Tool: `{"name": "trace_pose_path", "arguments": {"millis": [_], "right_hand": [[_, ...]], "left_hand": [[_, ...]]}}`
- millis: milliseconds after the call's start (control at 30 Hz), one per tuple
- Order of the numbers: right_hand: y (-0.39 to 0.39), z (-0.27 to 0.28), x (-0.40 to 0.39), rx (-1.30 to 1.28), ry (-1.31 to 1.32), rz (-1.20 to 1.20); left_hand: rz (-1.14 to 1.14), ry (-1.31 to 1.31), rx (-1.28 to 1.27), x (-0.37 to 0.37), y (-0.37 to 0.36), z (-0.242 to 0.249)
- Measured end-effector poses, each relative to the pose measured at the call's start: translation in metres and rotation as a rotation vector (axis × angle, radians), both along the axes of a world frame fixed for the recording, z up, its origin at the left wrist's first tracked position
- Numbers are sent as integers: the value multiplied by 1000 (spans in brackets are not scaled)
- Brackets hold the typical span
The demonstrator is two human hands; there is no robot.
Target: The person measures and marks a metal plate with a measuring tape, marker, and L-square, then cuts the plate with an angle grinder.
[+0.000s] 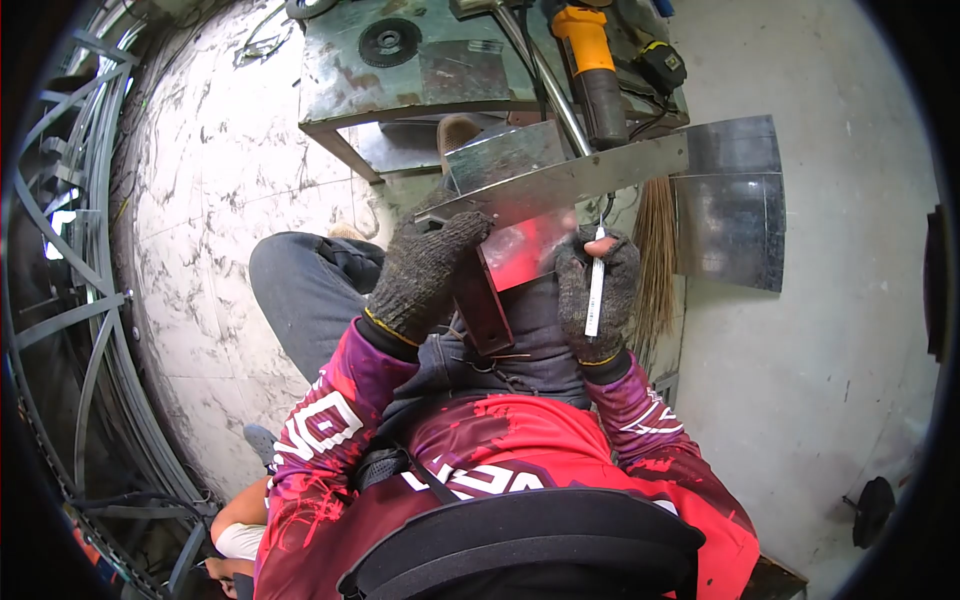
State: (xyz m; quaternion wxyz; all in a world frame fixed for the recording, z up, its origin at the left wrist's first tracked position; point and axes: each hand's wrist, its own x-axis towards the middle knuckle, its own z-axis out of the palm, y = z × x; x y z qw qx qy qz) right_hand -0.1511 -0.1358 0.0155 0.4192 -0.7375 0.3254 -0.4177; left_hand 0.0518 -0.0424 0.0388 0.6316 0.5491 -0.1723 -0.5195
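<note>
- The left hand (425, 262), in a dark grey knitted glove, is closed around the left end of a long metal strip (575, 186), just where a dark red bar (486, 318) runs down toward the near side; the glove hides whether the two are joined.
- The right hand (618, 285), gloved alike with a bare thumb tip showing, is clamped on a white pen (595, 300), its tip pointing to the far side, near the strip.
- The two hands are apart, in front of the lap, the left one farther left.
- The metal sheet (525, 248) lies between the hands over the lap, catching a red reflection; another shiny panel (515, 155) shows beyond the strip, and I cannot tell whether they are one piece.
- At the strip's right end is a creased grey panel (730, 230).
- A broom (655, 265) is just right of the right hand.
- On the far table (340, 85) are a black disc (390, 42) at left, a metal rod (540, 75), an orange-and-grey grinder (585, 65) and a tape measure (661, 66) at right.
- Long metal bars (100, 270) stand along the left side.
- Another person's leg (240, 520) shows near left.
</note>
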Motion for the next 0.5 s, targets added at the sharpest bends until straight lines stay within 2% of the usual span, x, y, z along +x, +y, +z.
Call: {"name": "trace_pose_path", "arguments": {"millis": [100,300,333,400,433,500], "right_hand": [[-1,-12,-4,71,-44,-22],[-1,-12,-5,24,-5,-49],[-1,-11,-4,78,-45,-32],[0,-11,-4,132,-84,-16],[0,-14,-4,165,-89,-26],[-2,-15,-5,197,-96,-37]], "left_hand": [[-2,91,1,-1,-1,9],[-3,15,-26,-2,-2,5],[-3,16,-26,2,-1,-2],[-196,-1174,-148,11,3,-13],[-196,-1174,-149,9,3,-17],[-149,-737,-47,7,1,-17]]}}
